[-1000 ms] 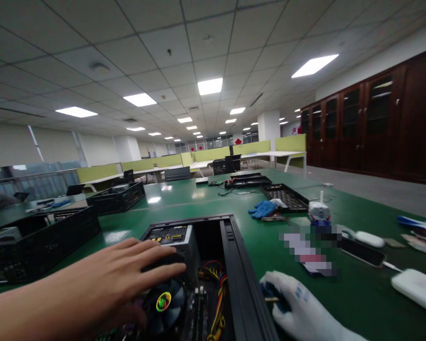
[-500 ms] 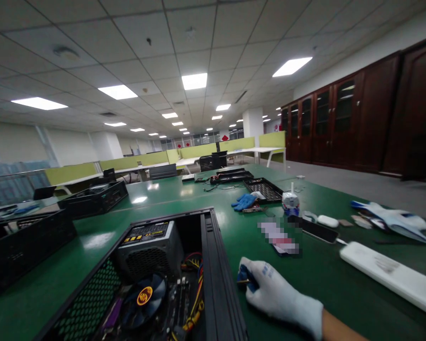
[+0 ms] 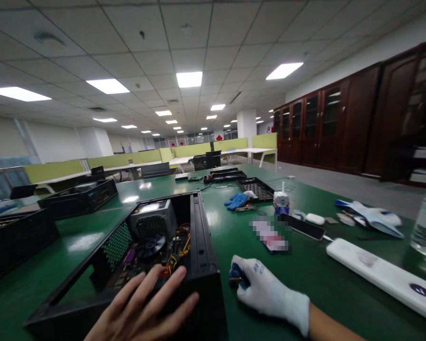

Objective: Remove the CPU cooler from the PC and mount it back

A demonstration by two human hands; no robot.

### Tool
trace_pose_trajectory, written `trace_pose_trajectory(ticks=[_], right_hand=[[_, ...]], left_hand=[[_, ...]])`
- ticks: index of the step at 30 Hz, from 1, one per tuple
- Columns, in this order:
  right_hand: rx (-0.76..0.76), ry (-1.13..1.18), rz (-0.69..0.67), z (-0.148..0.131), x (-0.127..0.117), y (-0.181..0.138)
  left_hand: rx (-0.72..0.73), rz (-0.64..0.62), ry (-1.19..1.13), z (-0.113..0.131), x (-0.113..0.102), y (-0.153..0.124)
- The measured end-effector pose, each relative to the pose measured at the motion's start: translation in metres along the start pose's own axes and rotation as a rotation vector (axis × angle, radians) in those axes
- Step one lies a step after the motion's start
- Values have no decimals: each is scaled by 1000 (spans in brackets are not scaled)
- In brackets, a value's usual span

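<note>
Above the green table (image 3: 305,270), my left hand (image 3: 142,303) spreads open over the computer case (image 3: 204,237); my right hand (image 3: 262,289) grips a small piece (image 3: 235,279).

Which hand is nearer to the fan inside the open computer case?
Left. The bare left hand is at the near end of the case, fingers toward the fan. The gloved right hand is farther off, outside the case, to its right.

Right hand (image 3: 261,289) wears white glove (image 3: 277,298), blue lettering (image 3: 261,269) | computer case (image 3: 203,258) left of it is black | table (image 3: 229,232) beneath is green | loose glove (image 3: 236,201) beyond is blue
</note>
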State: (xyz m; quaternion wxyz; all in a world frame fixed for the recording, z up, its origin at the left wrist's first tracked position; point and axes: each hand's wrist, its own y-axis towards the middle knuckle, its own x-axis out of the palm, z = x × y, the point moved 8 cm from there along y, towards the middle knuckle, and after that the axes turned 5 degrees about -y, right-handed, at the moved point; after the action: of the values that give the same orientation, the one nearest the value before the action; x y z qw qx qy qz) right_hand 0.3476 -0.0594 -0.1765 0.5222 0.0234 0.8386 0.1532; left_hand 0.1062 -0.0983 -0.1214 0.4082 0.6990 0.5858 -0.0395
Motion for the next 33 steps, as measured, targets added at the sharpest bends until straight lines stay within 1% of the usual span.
trace_pose_trajectory(ticks=[4,8,10,13,17,19,21,23,25,27,29,31,33], right_hand=[[50,-21,33,8,1,1],[41,-2,38,7,3,4],[37,11,53,7,3,6],[68,56,54,11,4,8],[92,190,41,16,3,10],[63,206,52,14,2,11],[21,197,62,10,4,15],[-30,187,75,5,8,21],[-67,166,90,2,15,30],[-79,127,123,1,23,40],[-79,91,174,-1,30,52],[-77,72,251,-7,35,64],[-57,58,313,-16,40,78]], left_hand=[[-24,-43,-22,-44,65,23],[-34,-75,-39,-86,124,35],[-45,-66,-46,-103,147,40],[-80,-39,-78,-124,177,50],[-131,-7,-122,-138,207,61],[-168,2,-136,-139,213,67],[-203,6,-149,-137,212,71],[-226,3,-166,-130,202,70],[-233,1,-188,-117,184,62],[-235,-9,-220,-99,165,42],[-239,-37,-272,-77,150,11],[-255,-43,-296,-58,141,-27],[-332,-32,-333,-50,141,-62]])
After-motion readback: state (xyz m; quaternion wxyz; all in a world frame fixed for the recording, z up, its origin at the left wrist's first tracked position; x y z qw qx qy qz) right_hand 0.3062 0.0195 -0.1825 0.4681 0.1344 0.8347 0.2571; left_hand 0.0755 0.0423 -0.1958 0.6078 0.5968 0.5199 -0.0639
